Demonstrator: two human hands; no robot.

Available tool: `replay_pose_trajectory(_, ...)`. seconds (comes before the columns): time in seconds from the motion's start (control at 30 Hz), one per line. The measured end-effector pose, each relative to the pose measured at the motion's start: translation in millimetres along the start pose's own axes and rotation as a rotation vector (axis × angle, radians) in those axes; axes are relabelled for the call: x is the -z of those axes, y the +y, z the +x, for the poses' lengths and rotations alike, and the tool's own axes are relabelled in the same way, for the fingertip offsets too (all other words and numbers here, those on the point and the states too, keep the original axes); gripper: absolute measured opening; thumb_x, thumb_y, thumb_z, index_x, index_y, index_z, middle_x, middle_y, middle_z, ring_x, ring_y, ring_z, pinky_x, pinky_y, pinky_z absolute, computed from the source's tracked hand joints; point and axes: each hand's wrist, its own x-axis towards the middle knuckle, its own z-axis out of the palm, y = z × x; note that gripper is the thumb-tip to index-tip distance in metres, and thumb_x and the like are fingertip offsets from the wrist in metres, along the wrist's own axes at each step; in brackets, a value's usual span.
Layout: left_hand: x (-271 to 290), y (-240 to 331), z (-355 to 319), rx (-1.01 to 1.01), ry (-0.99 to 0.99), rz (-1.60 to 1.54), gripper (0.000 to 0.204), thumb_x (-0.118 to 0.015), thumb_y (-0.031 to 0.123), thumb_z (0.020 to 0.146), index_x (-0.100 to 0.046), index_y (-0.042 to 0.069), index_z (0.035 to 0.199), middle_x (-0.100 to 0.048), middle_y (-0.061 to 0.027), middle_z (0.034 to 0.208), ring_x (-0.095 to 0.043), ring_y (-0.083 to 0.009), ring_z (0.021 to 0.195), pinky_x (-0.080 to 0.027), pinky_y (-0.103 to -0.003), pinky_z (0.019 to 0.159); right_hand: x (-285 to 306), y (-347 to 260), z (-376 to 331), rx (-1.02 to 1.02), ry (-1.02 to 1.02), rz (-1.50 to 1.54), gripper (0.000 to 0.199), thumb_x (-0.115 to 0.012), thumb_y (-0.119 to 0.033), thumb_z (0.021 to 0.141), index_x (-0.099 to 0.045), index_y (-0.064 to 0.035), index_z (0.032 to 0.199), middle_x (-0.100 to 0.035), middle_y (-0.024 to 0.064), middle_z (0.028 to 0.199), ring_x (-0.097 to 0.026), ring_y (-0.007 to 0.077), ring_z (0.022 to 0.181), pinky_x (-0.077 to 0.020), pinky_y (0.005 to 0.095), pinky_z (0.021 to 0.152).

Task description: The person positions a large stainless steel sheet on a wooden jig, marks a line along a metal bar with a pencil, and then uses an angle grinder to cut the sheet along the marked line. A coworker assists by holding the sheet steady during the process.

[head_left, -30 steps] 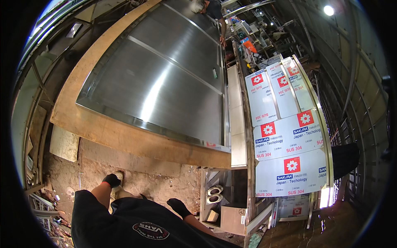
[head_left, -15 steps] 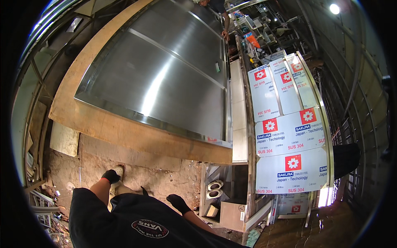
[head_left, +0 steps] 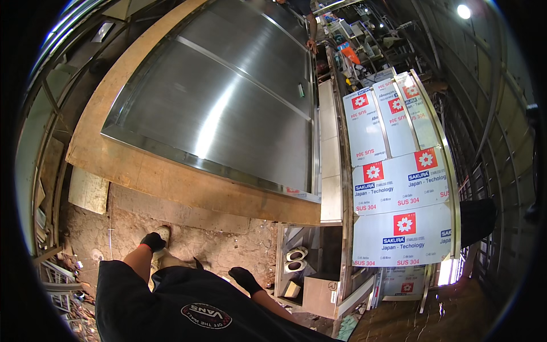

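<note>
Both my hands hang below the near edge of a large wooden-topped table, in dark gloves. My left hand (head_left: 153, 241) is above the dirt floor beside my shoe (head_left: 164, 231); its fingers blend into the dark glove. To the right, my right hand (head_left: 245, 280) hangs loosely with its fingers partly stretched, touching nothing I can see. In front of me a big brushed metal panel (head_left: 171, 108) with raised rims and cross strips lies on the wooden tabletop (head_left: 205, 196). A small green-and-white object (head_left: 301, 90) rests on the panel's right part.
Another person's hand (head_left: 311, 45) is at the panel's far right edge. Right of the table stands a stack of film-covered metal sheets (head_left: 393, 182). Below it are a shelf with pale shoes (head_left: 296, 260) and a cardboard box (head_left: 320, 296). Cluttered tools fill the far right.
The other person's hand and arm have shifted slightly at the far edge, and their head is less in view. My hands have barely moved.
</note>
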Motion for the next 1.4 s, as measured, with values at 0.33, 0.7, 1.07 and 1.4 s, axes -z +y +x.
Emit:
replay_pose_trajectory(0.33, 28, 12, -14, 0.043, -0.048, -0.002, 0.050, -0.063, 0.049, 0.086, -0.079, 0.002, 0.093, -0.075, -0.0263, 0.100, -0.072, -0.0430, 0.101, -0.058, -0.050, 0.091, -5, -4, 6, -0.072, -0.045, -0.014, 0.042, -0.057, -0.044, 0.102, -0.066, -0.0047, 0.089, -0.067, 0.0219, 0.091, -0.066, 0.0430, 0.090, -0.0525, 0.0506, 0.078)
replay_pose_trajectory(0.7, 18, 9, -2, 0.014, -0.021, 0.018, 0.049, -0.064, 0.049, 0.084, -0.078, 0.002, 0.087, -0.074, -0.0263, 0.097, -0.071, -0.0444, 0.099, -0.057, -0.051, 0.089, 4, 4, -10, -0.064, 0.007, -0.009, 0.039, -0.056, -0.042, 0.103, -0.067, -0.0068, 0.090, -0.067, 0.0193, 0.091, -0.067, 0.0410, 0.090, -0.0538, 0.0501, 0.078)
replay_pose_trajectory(1.07, -49, 81, 29, -0.097, -0.115, 0.024, 0.048, -0.063, 0.051, 0.090, -0.078, 0.006, 0.083, -0.075, -0.0207, 0.086, -0.073, -0.0383, 0.089, -0.056, -0.050, 0.079, -1, 113, -84, -0.599, 0.364, 0.117, 0.049, -0.068, -0.057, 0.089, -0.079, -0.0127, 0.106, -0.076, 0.0172, 0.114, -0.071, 0.0359, 0.108, -0.0561, 0.0470, 0.093)
replay_pose_trajectory(1.4, -55, 481, 55, -0.727, -0.107, -0.247, 0.030, -0.061, 0.030, 0.102, -0.076, 0.004, 0.105, -0.075, -0.0174, 0.106, -0.072, -0.0355, 0.099, -0.057, -0.044, 0.087, -55, 377, -160, -0.456, 0.554, 0.296, 0.035, -0.066, -0.039, 0.094, -0.075, -0.0068, 0.082, -0.075, 0.0150, 0.083, -0.073, 0.0272, 0.077, -0.0556, 0.0457, 0.070)
